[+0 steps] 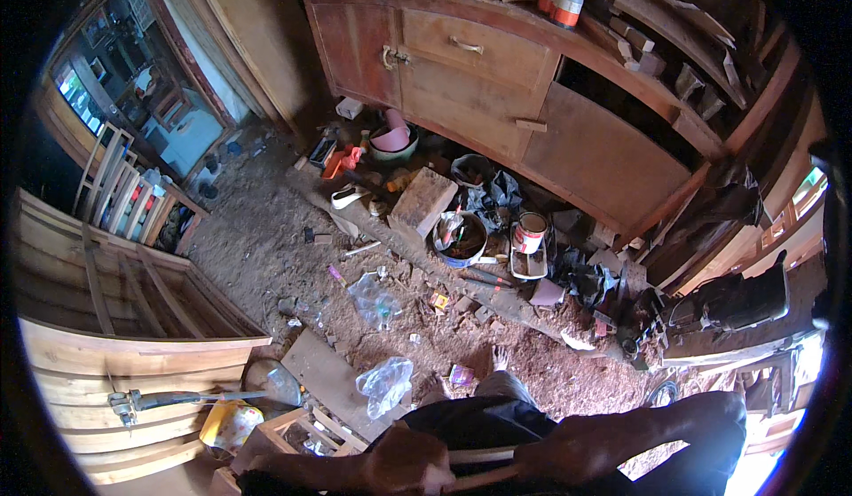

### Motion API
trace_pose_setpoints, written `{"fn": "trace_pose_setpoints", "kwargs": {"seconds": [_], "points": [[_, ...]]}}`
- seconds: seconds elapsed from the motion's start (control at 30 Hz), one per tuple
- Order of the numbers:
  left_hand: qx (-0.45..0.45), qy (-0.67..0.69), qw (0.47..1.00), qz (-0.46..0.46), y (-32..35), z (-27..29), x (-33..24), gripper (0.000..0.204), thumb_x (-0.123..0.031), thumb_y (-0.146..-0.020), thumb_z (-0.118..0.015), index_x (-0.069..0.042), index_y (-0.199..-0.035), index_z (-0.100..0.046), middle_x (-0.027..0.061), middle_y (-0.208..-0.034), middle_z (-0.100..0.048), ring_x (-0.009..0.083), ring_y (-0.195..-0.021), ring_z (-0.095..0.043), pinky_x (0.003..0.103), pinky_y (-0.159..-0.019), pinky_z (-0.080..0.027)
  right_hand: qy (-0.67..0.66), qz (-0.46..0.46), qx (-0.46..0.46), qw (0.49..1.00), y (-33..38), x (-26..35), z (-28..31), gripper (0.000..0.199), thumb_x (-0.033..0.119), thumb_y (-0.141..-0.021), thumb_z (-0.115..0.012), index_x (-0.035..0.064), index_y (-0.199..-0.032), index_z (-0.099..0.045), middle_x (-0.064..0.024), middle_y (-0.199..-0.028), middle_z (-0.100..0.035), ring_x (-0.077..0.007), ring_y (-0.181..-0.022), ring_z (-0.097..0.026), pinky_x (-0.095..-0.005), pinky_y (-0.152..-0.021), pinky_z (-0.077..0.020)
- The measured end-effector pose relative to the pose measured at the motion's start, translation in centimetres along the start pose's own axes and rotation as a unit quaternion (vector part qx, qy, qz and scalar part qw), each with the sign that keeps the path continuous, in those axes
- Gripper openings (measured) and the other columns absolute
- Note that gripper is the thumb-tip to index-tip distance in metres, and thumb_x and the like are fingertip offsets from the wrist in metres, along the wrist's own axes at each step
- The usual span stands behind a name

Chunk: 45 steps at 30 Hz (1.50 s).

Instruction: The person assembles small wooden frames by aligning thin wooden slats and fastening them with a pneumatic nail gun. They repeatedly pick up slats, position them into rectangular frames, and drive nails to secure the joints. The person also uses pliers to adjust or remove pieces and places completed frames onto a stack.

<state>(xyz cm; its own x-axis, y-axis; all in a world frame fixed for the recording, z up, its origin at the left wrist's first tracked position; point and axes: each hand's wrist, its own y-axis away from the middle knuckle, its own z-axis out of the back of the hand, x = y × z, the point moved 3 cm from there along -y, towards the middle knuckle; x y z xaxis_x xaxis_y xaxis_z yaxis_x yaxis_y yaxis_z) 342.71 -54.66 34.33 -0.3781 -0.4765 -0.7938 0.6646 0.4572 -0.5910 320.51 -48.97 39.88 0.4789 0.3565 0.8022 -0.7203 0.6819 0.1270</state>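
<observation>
At the lower edge, close to my body, both my hands are closed on a narrow wooden strip [484, 476]. My left hand [408, 462] grips it on the left, its fingers curled and dark in shadow. My right hand [564, 450] holds it on the right, with the forearm bent out to the side. Between the two hands a short stretch of the pale wood shows, apparently as two parallel edges; I cannot tell whether this is one piece or two. Beneath my hands are my dark-clothed legs, with a bare foot [500, 358] on the ground beyond.
A wooden cabinet [470, 79] spans the far side, wood scraps piled on its right. Along its base stand a paint can [530, 232], a wooden block [424, 205] and a bucket [461, 252]. Plastic bags [384, 386] litter the dirt floor. Wooden framework [142, 363] stands left.
</observation>
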Motion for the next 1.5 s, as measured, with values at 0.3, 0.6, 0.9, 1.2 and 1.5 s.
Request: {"fn": "trace_pose_setpoints", "kwargs": {"seconds": [0.3, 0.6, 0.9, 1.2, 1.5], "points": [[-0.152, -0.049, 0.979, -0.128, 3.0, -2.3, 0.9, 0.027, -0.03, -0.079, -0.074, -0.009, -0.075, -0.057, 0.0075, -0.078, -0.053, 0.0237, -0.066, -0.05, 0.038, -0.059, -0.041, 0.153, -0.058, 0.085, 0.983, 1.2, 1.9, 1.3, 0.011, 0.022, -0.088, -0.061, 0.0106, -0.09, -0.061, -0.0085, -0.067, -0.058, -0.0265, -0.054, -0.061, -0.0402, -0.045, -0.0501], [-0.158, -0.039, 0.981, -0.106, 2.0, -1.9, 1.8, 0.025, -0.024, -0.085, -0.065, -0.01, -0.07, -0.051, 0.0048, -0.067, -0.049, 0.0176, -0.055, -0.043, 0.033, -0.053, -0.04, 0.444, -0.001, -0.216, 0.869, 4.8, 1.1, -0.3, 0.014, 0.022, -0.079, -0.066, 0.0103, -0.084, -0.062, 0.0008, -0.064, -0.048, -0.0132, -0.056, -0.05, -0.0284, -0.051, -0.0427], [-0.405, 0.01, 0.909, -0.095, 1.1, 2.5, 4.9, 0.03, -0.018, -0.091, -0.057, -0.011, -0.065, -0.045, 0.002, -0.055, -0.046, 0.0114, -0.044, -0.037, 0.027, -0.046, -0.039, 0.056, -0.434, -0.425, 0.792, 19.2, -10.1, 12.7, 0.03, 0.027, -0.098, -0.055, -0.0027, -0.095, -0.063, -0.0035, -0.064, -0.054, -0.0123, -0.056, -0.049, -0.0324, -0.05, -0.0382], [-0.483, -0.074, 0.766, 0.417, 8.3, 6.0, 23.5, 0.026, -0.014, -0.088, -0.074, -0.008, -0.09, -0.049, 0.0003, -0.084, -0.049, 0.0113, -0.073, -0.052, 0.029, -0.06, -0.044, 0.184, -0.518, -0.433, 0.715, 19.6, -39.1, -5.0, 0.023, 0.027, -0.097, -0.052, 0.0079, -0.1, -0.064, -0.0109, -0.079, -0.062, -0.0257, -0.067, -0.057, -0.0419, -0.056, -0.0461], [-0.512, -0.331, 0.611, 0.505, 25.4, 5.9, 25.5, 0.016, -0.015, -0.092, -0.066, -0.004, -0.087, -0.056, 0.0095, -0.082, -0.061, 0.0196, -0.077, -0.062, 0.041, -0.066, -0.053, 0.09, -0.38, -0.313, 0.866, -3.9, -63.6, -24.9, 0.027, 0.015, -0.086, -0.054, 0.0053, -0.111, -0.061, -0.0227, -0.095, -0.064, -0.0385, -0.072, -0.062, -0.047, -0.058, -0.0484]]}}
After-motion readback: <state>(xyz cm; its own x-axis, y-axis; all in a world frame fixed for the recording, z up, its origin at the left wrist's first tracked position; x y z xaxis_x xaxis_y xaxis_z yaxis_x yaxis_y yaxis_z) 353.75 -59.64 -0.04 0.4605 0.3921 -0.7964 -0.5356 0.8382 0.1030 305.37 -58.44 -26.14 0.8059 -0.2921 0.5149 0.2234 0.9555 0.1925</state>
